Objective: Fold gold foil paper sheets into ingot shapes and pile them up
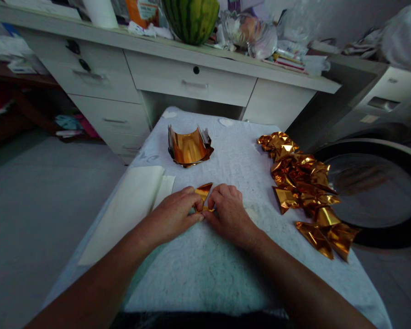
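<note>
Between my two hands is a small piece of gold foil paper (pixel 204 189), partly folded, with a pointed corner sticking up. My left hand (pixel 180 208) pinches its left side, thumb low and fingers curled. On the other side my right hand (pixel 228 212) grips it with bent fingers; both thumbs meet near its lower edge. My fingers hide much of the piece. Beyond my hands stands a curled stack of gold foil sheets (pixel 191 146). Folded gold foil pieces (pixel 301 176) lie heaped along the right side of the cloth-covered table (pixel 239 151).
White folded paper (pixel 126 205) lies left of my left arm. Behind the table is a white desk (pixel 192 84) with drawers, bearing a watermelon (pixel 192 20) and a glass bowl (pixel 241 29). An open round washing machine door (pixel 373 189) reaches close to the table's right edge.
</note>
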Motion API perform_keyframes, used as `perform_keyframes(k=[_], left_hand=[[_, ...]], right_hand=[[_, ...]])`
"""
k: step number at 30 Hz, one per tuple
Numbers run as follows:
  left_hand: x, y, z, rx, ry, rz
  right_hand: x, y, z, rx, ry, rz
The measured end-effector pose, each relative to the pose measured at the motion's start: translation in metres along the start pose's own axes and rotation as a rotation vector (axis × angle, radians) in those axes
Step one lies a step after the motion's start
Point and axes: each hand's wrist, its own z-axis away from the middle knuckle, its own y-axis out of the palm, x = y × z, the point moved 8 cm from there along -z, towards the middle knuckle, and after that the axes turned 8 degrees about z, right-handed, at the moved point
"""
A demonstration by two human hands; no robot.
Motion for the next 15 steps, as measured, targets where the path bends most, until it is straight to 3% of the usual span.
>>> perform_keyframes(k=[7,15], left_hand=[[-0.001,0.000,0.001,-0.011,-0.021,0.000],[-0.002,-0.001,-0.001,-0.012,-0.031,0.009]], right_hand=[[-0.004,-0.001,-0.002,-0.004,0.024,0.025],[-0.026,-0.008,0.002,-0.051,0.050,0.067]])
